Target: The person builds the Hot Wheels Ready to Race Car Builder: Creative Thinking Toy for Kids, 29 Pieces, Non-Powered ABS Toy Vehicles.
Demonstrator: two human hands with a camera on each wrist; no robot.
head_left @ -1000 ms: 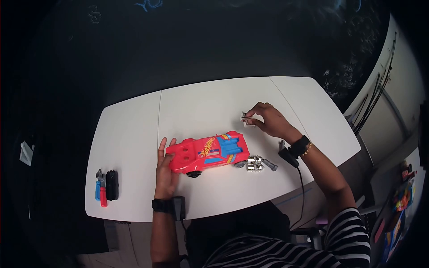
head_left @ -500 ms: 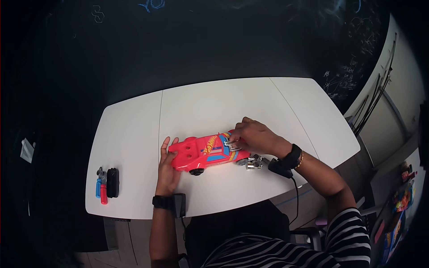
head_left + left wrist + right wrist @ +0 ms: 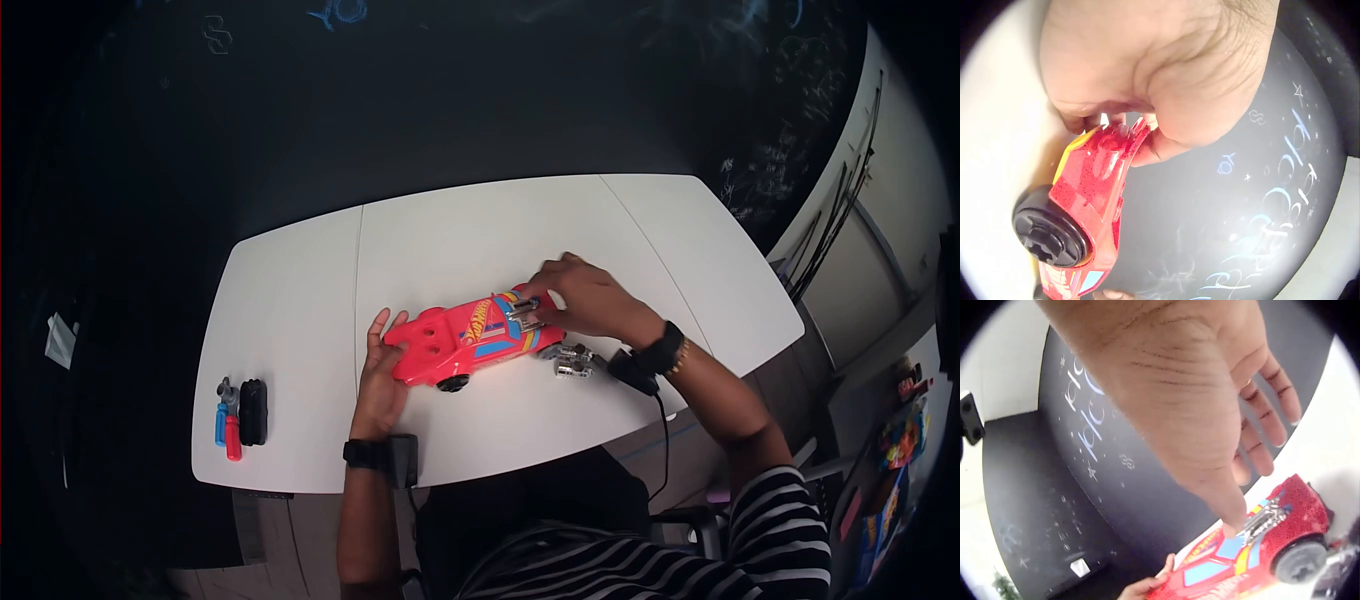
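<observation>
A red toy car (image 3: 435, 352) with blue and yellow markings lies across the white table. My left hand (image 3: 378, 395) grips its left end; in the left wrist view the hand (image 3: 1160, 69) has thumb and fingers round the end of the car (image 3: 1094, 181). On the car's top, near its right end, sits a silver engine-like piece (image 3: 524, 316). My right hand (image 3: 595, 305) is over that piece. The right wrist view shows the hand (image 3: 1179, 394) with fingers spread apart and thumb tip beside the silver piece (image 3: 1266, 522), which no fingers enclose.
Another silver part (image 3: 575, 362) lies by the car's right rear wheel, near my right wrist's camera. At the table's (image 3: 300, 300) left stand out a red-handled tool (image 3: 233, 438), a blue-handled one (image 3: 220, 425) and a black object (image 3: 254, 412). A dark chalkboard (image 3: 450, 90) rises behind.
My right hand has carried the silver piece from behind the car onto its top, and its grip has loosened. The car and my left hand have shifted slightly right.
</observation>
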